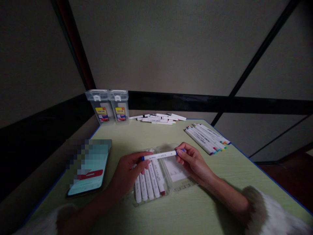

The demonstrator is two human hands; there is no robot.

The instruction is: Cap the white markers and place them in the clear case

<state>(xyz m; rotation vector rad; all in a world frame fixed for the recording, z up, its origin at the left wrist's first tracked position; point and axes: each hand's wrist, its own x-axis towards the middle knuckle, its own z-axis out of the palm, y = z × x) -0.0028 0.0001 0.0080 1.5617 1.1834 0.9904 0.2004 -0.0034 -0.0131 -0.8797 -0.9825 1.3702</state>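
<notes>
Between my two hands a white marker [160, 155] with blue ends is held nearly level. My left hand [133, 166] pinches its left end, and my right hand [192, 160] grips the blue cap at the right end. Right below lies an opened clear plastic case [168, 182]. Several white markers [148, 186] lie side by side in its left half, one with a dark red end; my left hand hides their upper parts. The right half holds a white printed sheet [174, 169], partly covered by my right hand.
Two clear lidded marker boxes [104, 109] stand at the back left. Several loose markers [158, 119] lie in a pile along the back edge. A row of markers [206, 138] rests at the right. A phone or tablet [91, 169] with a lit screen lies at the left.
</notes>
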